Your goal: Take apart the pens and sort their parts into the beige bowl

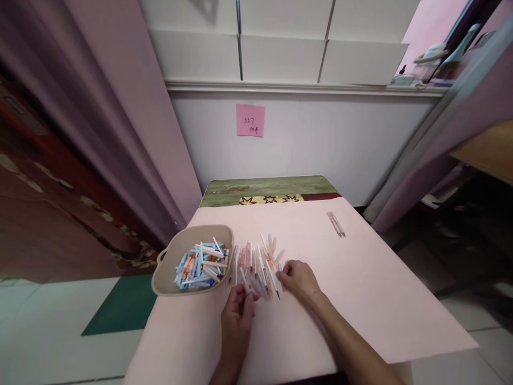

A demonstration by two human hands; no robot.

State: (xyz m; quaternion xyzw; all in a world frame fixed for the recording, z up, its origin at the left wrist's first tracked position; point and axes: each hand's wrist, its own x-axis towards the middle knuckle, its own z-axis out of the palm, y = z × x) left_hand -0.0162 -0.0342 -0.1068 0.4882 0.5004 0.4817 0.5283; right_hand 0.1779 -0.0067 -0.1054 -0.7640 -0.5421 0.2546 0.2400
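Observation:
My left hand (239,313) is closed at the near edge of a loose pile, its thumb and fingers pinching a whitish, translucent pen part (244,279). To the right of the pile, my right hand (298,278) has its fingertips pressed together by a small clear piece, too blurred to name. Between the hands lie thin white pen refills (262,267) with dark tips, pink pen barrels (247,255) and clear, cap-like pieces (272,243). A beige basket (162,275) stands left of the pile, holding many blue, white and orange pen parts (202,264).
Two pens (335,223) lie side by side at the right on the pink table cover (385,299). Behind the table is a white wall with a pink note (250,120). Purple curtains (132,107) hang at the left, and a wooden surface (489,149) juts in at the right.

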